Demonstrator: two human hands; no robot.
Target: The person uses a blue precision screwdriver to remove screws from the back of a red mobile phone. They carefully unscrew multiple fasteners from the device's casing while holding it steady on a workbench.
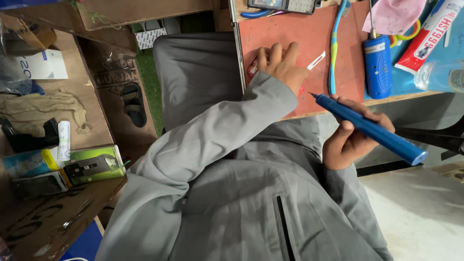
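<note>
My left hand [281,64] lies fingers-forward on a red work mat [290,34], grey sleeve reaching up to it. A thin white strip [316,60] sticks out beside its thumb, and a small red-and-white piece [252,67] shows at its other side. What lies under the palm is hidden. My right hand [350,140] grips a blue pen-shaped screwdriver [372,129]. Its fine tip points up-left toward the mat's near edge, close to the left hand.
On the mat lie a blue toothbrush [333,48], a blue cylindrical tool [377,65], a red-and-white tube [430,34], a pink cloth [392,15] and a clear bottle [442,75]. A wooden shelf at left holds a beige rag [43,111] and a green box [94,164]. A sandal [133,104] lies on the floor.
</note>
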